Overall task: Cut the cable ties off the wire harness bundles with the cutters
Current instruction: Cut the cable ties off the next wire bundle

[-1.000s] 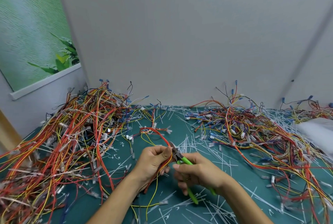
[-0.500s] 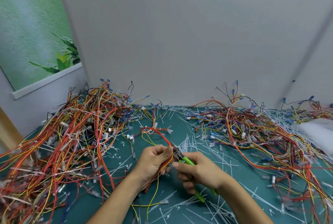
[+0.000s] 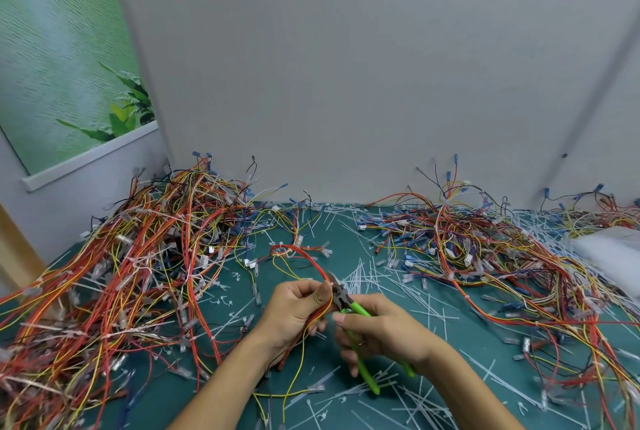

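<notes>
Nearest the camera, two bare forearms reach in over the teal tabletop (image 3: 346, 246). The right hand (image 3: 384, 329) has its fingers curled round the green handles of the cutters (image 3: 356, 308), which run down and to the right through the fist and stick out below it. The left hand (image 3: 298, 308) grips a thin wire harness bundle (image 3: 311, 260) of red and yellow wires, thumb and fingers curled round it. The cutters' dark head sits right at the bundle, just beside the left thumb; whether a tie lies between the blades is too small to tell. From the left hand the wires arc up and away across the tabletop, and loose ends trail down toward the camera. White cut cable ties (image 3: 360, 279) lie scattered all round the hands. Farther back, a large heap of harnesses (image 3: 145, 256) covers the left side and another heap (image 3: 467, 239) the right, with a white bag (image 3: 609, 249) at the right edge. A plain grey wall (image 3: 346, 83) stands behind.
</notes>
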